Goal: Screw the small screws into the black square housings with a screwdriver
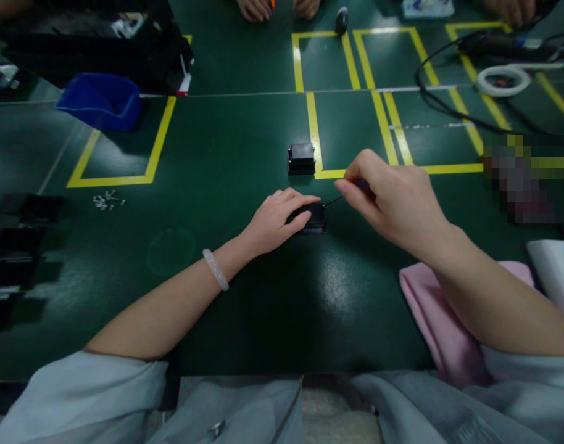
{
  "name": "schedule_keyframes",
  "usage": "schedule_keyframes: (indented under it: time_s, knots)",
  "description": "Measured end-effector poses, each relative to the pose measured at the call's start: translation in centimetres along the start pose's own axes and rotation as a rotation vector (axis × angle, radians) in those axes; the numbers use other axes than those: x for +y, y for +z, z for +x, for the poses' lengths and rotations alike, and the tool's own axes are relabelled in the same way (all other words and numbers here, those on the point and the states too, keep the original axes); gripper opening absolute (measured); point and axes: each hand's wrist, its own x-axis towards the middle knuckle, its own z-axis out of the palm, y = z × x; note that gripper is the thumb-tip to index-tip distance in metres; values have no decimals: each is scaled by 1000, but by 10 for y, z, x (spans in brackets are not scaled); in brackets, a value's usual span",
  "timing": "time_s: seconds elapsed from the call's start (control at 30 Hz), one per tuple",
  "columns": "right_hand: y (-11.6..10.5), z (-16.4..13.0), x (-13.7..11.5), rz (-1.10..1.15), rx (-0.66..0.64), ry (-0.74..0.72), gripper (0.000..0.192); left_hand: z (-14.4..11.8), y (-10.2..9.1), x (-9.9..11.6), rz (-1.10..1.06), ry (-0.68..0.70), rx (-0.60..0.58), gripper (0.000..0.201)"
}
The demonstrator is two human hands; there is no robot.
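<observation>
Dark green tabletop (226,123) marked with yellow tape rectangles (124,180), dimly lit with a dull sheen near the front edge, a blue bin (101,100) toward the far left corner, black cables (448,105) and a white ring (503,80) toward the far right corner.

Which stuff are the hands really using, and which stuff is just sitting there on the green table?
In use:
- left hand pressing down on a small black part
- right hand pinching a thin tool aimed at that part

Just lying about:
- second black part
- blue bin
- tiny white bits
- white tape ring
- pink cloth
</observation>
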Motion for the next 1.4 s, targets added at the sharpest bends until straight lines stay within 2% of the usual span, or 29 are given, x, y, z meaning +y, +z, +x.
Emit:
schedule_keyframes:
  time_s: [0.23,0.4,0.6,0.77,1.07,1.4]
  knots:
    - [0,0,-2,41,19,-7,29,0,1,0,4,8,7,41]
    - [1,0,0,14,9,-11,33,0,0,0,10,5,6,42]
    - [2,0,0,63,25,-6,28,0,0,0,7,-2,7,41]
    - [1,0,0,13,8,-29,34,0,1,0,7,6,11,41]
    - [3,-1,1,69,20,-53,26,0,1,0,9,5,16,41]
    - [1,0,0,92,-11,-1,28,0,1,0,23,6,11,42]
